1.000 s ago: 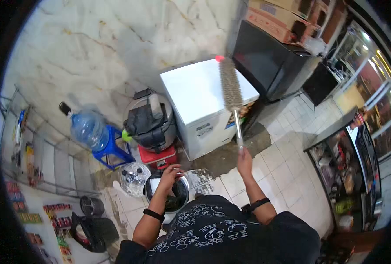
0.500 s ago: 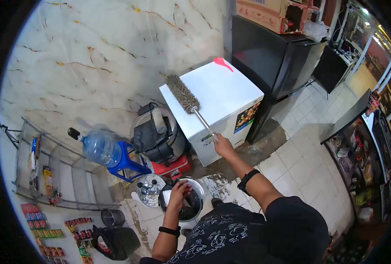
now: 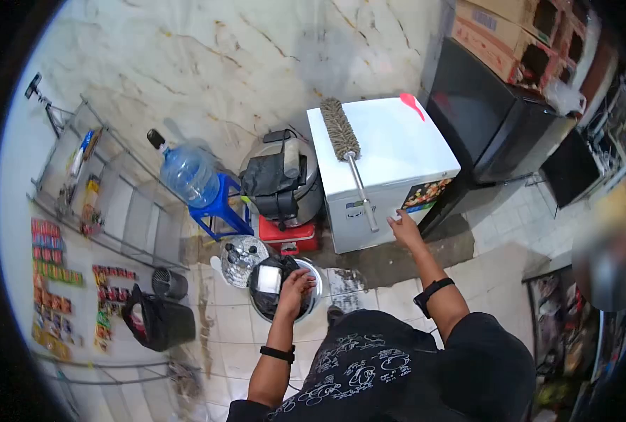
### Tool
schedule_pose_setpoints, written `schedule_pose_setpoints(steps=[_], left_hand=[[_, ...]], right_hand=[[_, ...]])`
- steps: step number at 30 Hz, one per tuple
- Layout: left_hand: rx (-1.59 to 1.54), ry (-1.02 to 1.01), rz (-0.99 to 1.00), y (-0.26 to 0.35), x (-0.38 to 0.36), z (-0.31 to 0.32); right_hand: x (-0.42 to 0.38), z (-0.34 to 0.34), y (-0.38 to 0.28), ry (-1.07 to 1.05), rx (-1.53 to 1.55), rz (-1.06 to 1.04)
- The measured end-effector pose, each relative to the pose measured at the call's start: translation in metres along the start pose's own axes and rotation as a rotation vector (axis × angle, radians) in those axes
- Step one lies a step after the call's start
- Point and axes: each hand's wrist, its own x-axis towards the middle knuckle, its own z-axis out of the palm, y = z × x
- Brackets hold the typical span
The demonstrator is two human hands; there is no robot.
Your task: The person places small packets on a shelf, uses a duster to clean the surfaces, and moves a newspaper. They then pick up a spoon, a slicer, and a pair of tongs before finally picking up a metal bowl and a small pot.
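Note:
A fluffy brown-grey duster (image 3: 340, 129) lies on the white chest freezer (image 3: 390, 148), its metal handle (image 3: 363, 191) jutting over the front edge. Just right of the handle's end is my right hand (image 3: 403, 229), fingers apart and holding nothing. My left hand (image 3: 296, 290) hovers over a round metal pot (image 3: 317, 281), its fingers loosely bent and apart, with nothing seen in them. A black plastic bag (image 3: 279, 266) with a white patch sits in the pot, partly hidden by that hand. Also on the freezer lid is a flat pink-red object (image 3: 412, 105).
Beside the pot is a silver perforated lid (image 3: 237, 271). Behind stand a red box (image 3: 288, 235) under a large metal pot, and a blue stool (image 3: 223, 211) with a water bottle (image 3: 190, 176). A black fridge (image 3: 478, 105) adjoins the freezer. A black bin (image 3: 168, 323) stands left.
My right hand has let go of the duster's handle and drawn slightly away to its right. The view has turned left, while my left hand stays by the pot.

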Motion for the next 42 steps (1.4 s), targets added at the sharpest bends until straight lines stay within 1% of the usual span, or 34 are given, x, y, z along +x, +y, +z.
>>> schedule_pose_setpoints(steps=[2, 4, 6, 7, 8, 10, 11, 12, 14, 15, 16, 18, 19, 20, 21, 22, 24, 25, 26, 27, 28, 30, 31, 32, 33, 34, 36, 37, 38, 39, 40, 41, 42], left_hand=[[-0.059, 0.061, 0.008, -0.021, -0.005, -0.005], [-0.185, 0.133, 0.014, -0.039, -0.022, -0.004], [-0.265, 0.178, 0.001, -0.061, -0.031, -0.004], [-0.285, 0.214, 0.003, -0.065, -0.038, 0.002], [-0.296, 0.227, 0.016, -0.065, -0.041, 0.009], [-0.302, 0.312, -0.027, -0.063, -0.039, 0.024], [-0.286, 0.333, -0.019, -0.064, -0.029, 0.028], [-0.295, 0.349, -0.008, -0.061, -0.018, 0.032], [-0.311, 0.406, 0.104, -0.054, 0.007, 0.048], [-0.33, 0.433, 0.141, -0.041, 0.016, 0.061], [-0.364, 0.469, 0.155, -0.031, 0.029, 0.072], [-0.39, 0.519, 0.19, -0.015, 0.056, 0.093], [-0.383, 0.463, 0.245, -0.006, 0.067, 0.104], [-0.397, 0.484, 0.239, 0.0, 0.076, 0.116], [-0.298, 0.503, 0.237, 0.014, 0.08, 0.133], [-0.209, 0.542, 0.24, 0.024, 0.084, 0.147], [-0.178, 0.484, 0.323, 0.029, 0.086, 0.159], [-0.177, 0.52, 0.31, 0.029, 0.085, 0.166], [-0.174, 0.545, 0.295, 0.029, 0.084, 0.171], [-0.175, 0.58, 0.268, 0.023, 0.085, 0.172], [-0.166, 0.583, 0.237, 0.021, 0.09, 0.173], [-0.235, 0.593, 0.201, 0.022, 0.091, 0.175], [-0.241, 0.595, 0.207, 0.024, 0.092, 0.176], [-0.239, 0.602, 0.217, 0.027, 0.094, 0.176], [-0.223, 0.596, 0.243, 0.032, 0.094, 0.178], [-0.21, 0.591, 0.266, 0.036, 0.093, 0.181], [-0.21, 0.598, 0.266, 0.039, 0.095, 0.184], [-0.203, 0.587, 0.283, 0.038, 0.095, 0.184], [-0.193, 0.575, 0.299, 0.038, 0.094, 0.183], [-0.194, 0.563, 0.297, 0.038, 0.091, 0.183], [-0.197, 0.568, 0.304, 0.036, 0.088, 0.181], [-0.246, 0.559, 0.32, 0.031, 0.085, 0.178], [-0.295, 0.549, 0.338, 0.028, 0.081, 0.174]], right_hand=[[0.009, -0.027, -0.002, -0.002, -0.117, -0.092], [0.037, -0.04, 0.012, 0.059, -0.107, -0.172], [0.066, -0.066, 0.011, 0.001, -0.162, -0.242], [0.074, -0.074, -0.005, -0.012, -0.105, -0.149], [0.083, -0.086, -0.019, -0.005, -0.148, -0.079], [0.123, -0.095, -0.023, 0.07, -0.108, -0.12], [0.145, -0.101, -0.024, 0.064, -0.081, -0.083], [0.174, -0.103, -0.017, 0.117, -0.098, -0.148], [0.226, -0.109, -0.015, 0.151, -0.114, -0.154], [0.251, -0.109, -0.01, 0.229, -0.182, -0.213], [0.28, -0.11, -0.005, 0.248, -0.236, -0.248], [0.328, -0.115, 0.004, 0.275, -0.308, -0.257], [0.341, -0.12, 0.005, 0.257, -0.312, -0.256], [0.355, -0.127, 0.003, 0.274, -0.364, -0.244], [0.368, -0.128, -0.004, 0.286, -0.417, -0.246], [0.405, -0.119, 0.021, 0.331, -0.54, -0.267], [0.415, -0.136, 0.01, 0.189, -0.518, -0.137], [0.423, -0.132, 0.006, 0.013, -0.259, -0.076], [0.516, -0.094, 0.102, -0.14, 0.416, -0.115], [0.503, -0.095, 0.072, 0.143, 0.058, 0.006], [0.499, -0.1, 0.07, 0.22, -0.322, -0.129], [0.484, -0.109, 0.044, 0.16, -0.44, -0.038], [0.489, -0.107, 0.049, 0.153, -0.431, -0.046], [0.494, -0.106, 0.053, 0.193, -0.345, -0.084], [0.494, -0.105, 0.047, 0.231, -0.261, -0.124], [0.494, -0.102, 0.04, 0.227, -0.258, -0.137], [0.477, -0.084, 0.021, 0.286, 0.107, -0.345], [0.425, -0.082, -0.027, 0.286, 0.147, -0.484], [0.391, -0.071, -0.052, 0.236, 0.172, -0.595], [0.35, -0.06, -0.077, 0.107, 0.281, -0.654], [0.3, -0.051, -0.104, 0.034, 0.221, -0.839], [0.258, -0.027, -0.112, -0.294, 0.502, -0.66], [0.223, 0.0, -0.107, -0.403, 0.49, -0.757]])
